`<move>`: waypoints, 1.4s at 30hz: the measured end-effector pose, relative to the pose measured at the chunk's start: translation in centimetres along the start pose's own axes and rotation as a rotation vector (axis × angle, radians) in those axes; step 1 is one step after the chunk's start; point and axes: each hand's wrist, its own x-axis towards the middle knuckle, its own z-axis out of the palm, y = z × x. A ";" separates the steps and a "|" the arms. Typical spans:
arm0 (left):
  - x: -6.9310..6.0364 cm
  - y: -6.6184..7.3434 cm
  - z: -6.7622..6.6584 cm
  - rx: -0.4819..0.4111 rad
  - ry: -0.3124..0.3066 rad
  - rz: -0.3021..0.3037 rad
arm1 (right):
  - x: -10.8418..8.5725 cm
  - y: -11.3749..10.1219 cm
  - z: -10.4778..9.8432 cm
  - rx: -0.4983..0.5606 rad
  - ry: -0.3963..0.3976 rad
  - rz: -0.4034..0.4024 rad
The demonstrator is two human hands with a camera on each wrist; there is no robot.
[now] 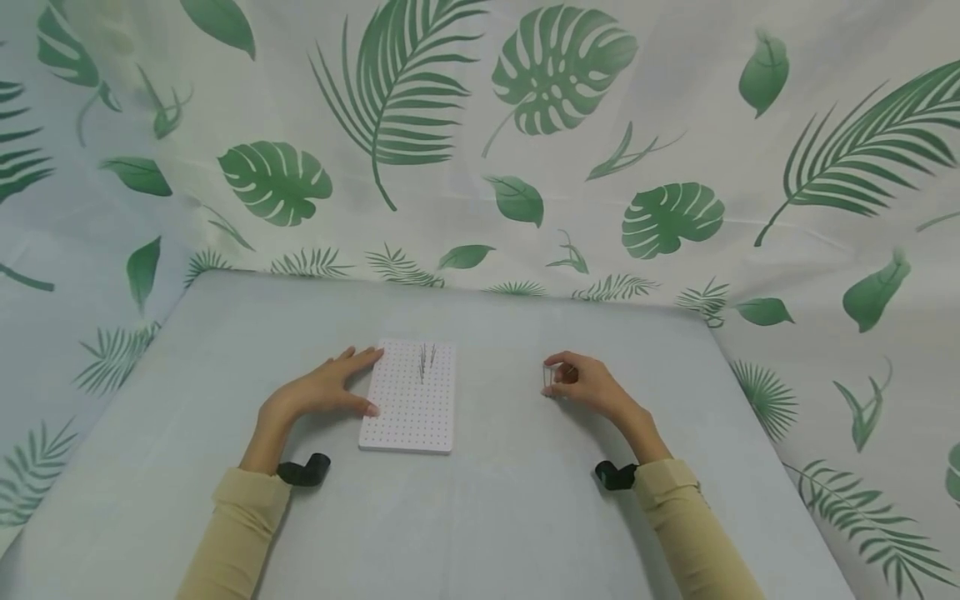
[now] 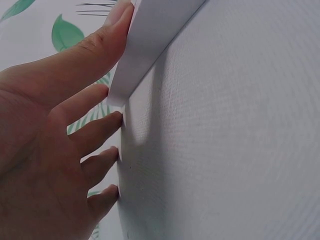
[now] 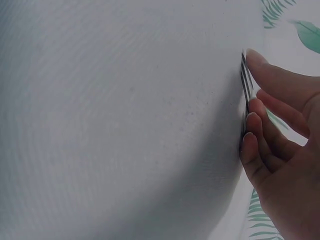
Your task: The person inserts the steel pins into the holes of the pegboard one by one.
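Observation:
A white perforated board lies on the table left of centre, with several thin dark metal pins standing in its upper part. My left hand rests at the board's left side, thumb and index finger spread and touching its edge. In the left wrist view the other fingertips touch the table beside the board. Off to the right of the board, my right hand pinches a few thin metal pins lengthwise between thumb and fingers, low over the table. Their exact number is hard to tell.
A pale grey cloth covers the table. White curtains with green leaf prints enclose it at the back and both sides. Black camera mounts sit at both wrists, near the tabletop.

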 end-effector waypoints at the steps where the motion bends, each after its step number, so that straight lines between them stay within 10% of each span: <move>1: 0.0 0.0 0.0 -0.001 -0.001 -0.001 | 0.0 0.0 0.0 0.001 -0.003 0.002; 42: 0.0 -0.1 0.0 -0.002 0.000 0.011 | 0.0 -0.9 1.2 0.086 0.176 0.001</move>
